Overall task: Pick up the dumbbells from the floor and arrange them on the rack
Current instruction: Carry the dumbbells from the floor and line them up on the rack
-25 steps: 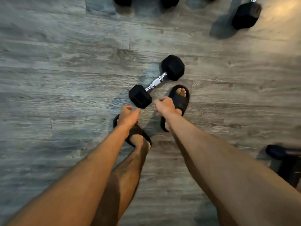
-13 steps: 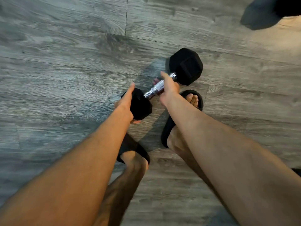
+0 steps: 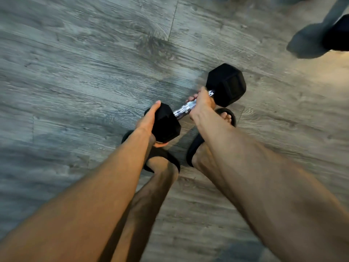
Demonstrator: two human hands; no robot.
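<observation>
A black hex dumbbell (image 3: pixel 226 84) with a chrome handle lies slantwise above my feet, one head near, the other far right. My right hand (image 3: pixel 203 103) is wrapped around the chrome handle close to the far head. My left hand (image 3: pixel 149 121) cups the near black head from its left side and underneath, thumb along the top. Whether the dumbbell still touches the floor I cannot tell. No rack is in view.
Grey wood-plank floor (image 3: pixel 85 72) spreads all around. My feet in black slides (image 3: pixel 229 116) stand just under the dumbbell. Another dark dumbbell head (image 3: pixel 338 35) and its shadow sit at the top right edge.
Both hands reached down from above my feet to the dumbbell. The right closed on the handle, the left came around the near head. The view has shifted and blurred.
</observation>
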